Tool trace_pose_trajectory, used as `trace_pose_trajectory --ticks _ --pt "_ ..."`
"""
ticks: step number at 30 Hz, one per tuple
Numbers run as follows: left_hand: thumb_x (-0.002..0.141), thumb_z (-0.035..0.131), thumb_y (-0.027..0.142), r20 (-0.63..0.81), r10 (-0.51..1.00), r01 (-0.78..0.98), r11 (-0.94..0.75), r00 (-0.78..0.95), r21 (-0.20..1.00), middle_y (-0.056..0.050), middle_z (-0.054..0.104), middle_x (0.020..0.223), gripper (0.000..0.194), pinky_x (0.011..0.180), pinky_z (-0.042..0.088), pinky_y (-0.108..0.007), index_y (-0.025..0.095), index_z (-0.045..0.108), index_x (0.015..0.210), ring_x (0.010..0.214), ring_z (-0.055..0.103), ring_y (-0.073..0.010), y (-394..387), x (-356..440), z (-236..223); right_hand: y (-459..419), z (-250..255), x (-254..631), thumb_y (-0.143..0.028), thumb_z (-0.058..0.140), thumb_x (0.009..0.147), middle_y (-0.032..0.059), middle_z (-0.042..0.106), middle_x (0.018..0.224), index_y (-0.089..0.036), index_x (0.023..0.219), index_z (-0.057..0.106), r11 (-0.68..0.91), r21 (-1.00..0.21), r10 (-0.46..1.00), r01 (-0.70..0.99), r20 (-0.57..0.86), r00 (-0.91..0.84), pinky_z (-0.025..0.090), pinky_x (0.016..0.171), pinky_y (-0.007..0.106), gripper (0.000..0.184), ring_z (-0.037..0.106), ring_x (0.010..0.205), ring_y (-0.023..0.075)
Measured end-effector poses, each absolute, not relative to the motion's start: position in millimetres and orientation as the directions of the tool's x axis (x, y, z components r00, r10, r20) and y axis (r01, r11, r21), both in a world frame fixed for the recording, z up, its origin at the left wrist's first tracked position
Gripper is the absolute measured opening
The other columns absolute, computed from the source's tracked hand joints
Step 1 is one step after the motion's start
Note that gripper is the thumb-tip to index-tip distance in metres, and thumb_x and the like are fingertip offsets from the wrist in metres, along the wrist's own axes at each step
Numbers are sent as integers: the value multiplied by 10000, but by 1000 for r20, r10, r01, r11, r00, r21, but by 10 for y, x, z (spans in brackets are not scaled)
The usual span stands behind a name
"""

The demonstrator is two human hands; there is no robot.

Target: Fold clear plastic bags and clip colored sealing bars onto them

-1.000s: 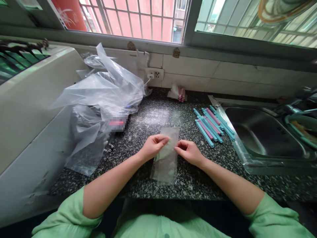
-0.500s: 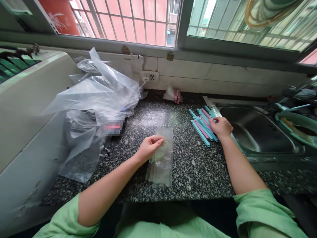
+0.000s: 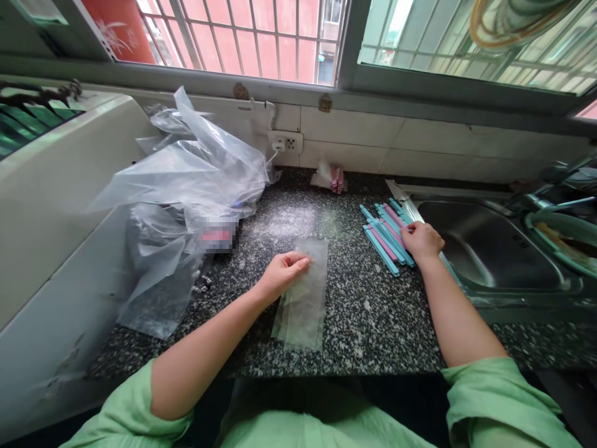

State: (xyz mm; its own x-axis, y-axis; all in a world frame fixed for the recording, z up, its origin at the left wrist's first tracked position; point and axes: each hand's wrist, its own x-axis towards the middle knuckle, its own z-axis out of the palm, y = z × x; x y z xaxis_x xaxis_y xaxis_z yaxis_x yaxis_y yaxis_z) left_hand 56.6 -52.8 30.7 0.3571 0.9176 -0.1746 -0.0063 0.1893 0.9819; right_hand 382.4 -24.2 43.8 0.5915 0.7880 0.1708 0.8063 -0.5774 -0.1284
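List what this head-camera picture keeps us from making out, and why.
In the head view:
1. Ends of some sticks: hidden by the right hand.
2. Number of clear sleeves: they overlap.
3. Anything beneath the crumpled plastic: its cloudy folds hide it.
4. Details of the pixelated item: blurred.
5. Green container, right part: cut off by the right edge.

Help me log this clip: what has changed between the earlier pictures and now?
The right hand moved right, from beside the thin, clear, rectangular plastic film to the flat turquoise and pink plastic strips; whether it grips one is unclear. The left hand stayed pinching the film.
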Motion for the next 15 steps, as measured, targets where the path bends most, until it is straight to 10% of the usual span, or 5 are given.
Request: trace_pose_trajectory --ticks 15 --pt "517 694 520 -233 896 -12 257 379 966 56 446 484 436 465 223 -193 118 555 613 457 332 -48 -503 552 279 -323 432 3652 -333 487 763 100 658 813 -156 792 664 -331 -154 817 931 446 365 322 554 277 252 575 729 227"
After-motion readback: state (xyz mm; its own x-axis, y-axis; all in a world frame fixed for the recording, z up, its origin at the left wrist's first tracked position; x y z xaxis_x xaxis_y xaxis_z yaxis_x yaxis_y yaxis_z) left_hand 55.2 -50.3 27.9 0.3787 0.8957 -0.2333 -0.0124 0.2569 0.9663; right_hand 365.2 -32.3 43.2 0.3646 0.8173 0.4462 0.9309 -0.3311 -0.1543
